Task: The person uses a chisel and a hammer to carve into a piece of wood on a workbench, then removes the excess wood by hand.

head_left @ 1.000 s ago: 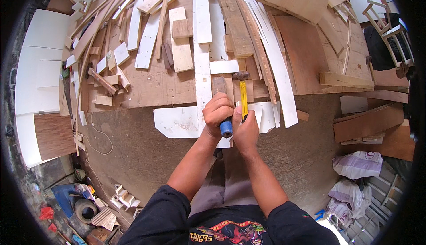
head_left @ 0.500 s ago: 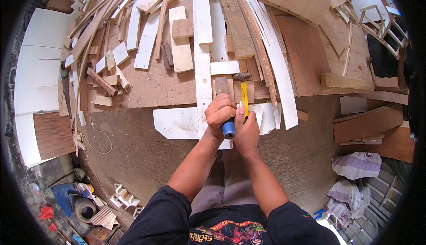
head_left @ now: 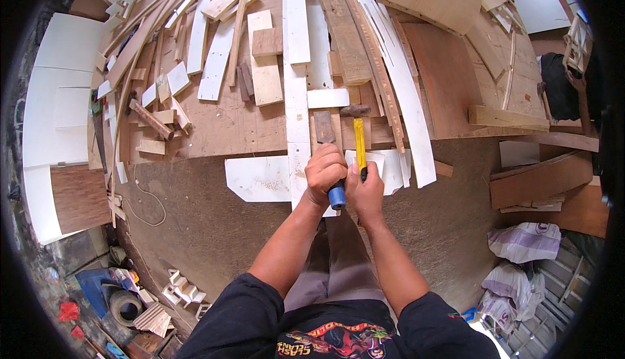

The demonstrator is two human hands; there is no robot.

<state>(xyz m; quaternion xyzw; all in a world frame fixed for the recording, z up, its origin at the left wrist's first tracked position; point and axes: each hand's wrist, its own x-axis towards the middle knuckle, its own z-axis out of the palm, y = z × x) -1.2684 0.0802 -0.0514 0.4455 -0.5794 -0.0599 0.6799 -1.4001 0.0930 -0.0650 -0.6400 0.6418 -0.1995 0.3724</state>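
Note:
My left hand (head_left: 325,170) is closed around the blue handle of a chisel (head_left: 336,197). Its broad, worn steel blade points away from me, over the wood at the near edge of the bench. Beside it, my right hand (head_left: 364,193) is closed on the handle of a hammer (head_left: 360,143). That handle is yellow with a black lower part, and the dark metal head lies at the far end, close to a small white block (head_left: 329,98). Both hands are side by side over white boards that jut past the bench edge. My fingers hide part of each handle.
Planks and offcuts cover the wooden bench (head_left: 221,134), including a long white board (head_left: 297,115) and a rough brown plank (head_left: 344,30). A white panel (head_left: 257,180) sticks out at the front. Sacks (head_left: 523,242) stand at lower right; a tape roll (head_left: 125,308) lies lower left.
My right hand has shifted slightly right and down, away from the chisel handle. The chisel's blue end has come a little closer to me. Both tools remain in the same hands.

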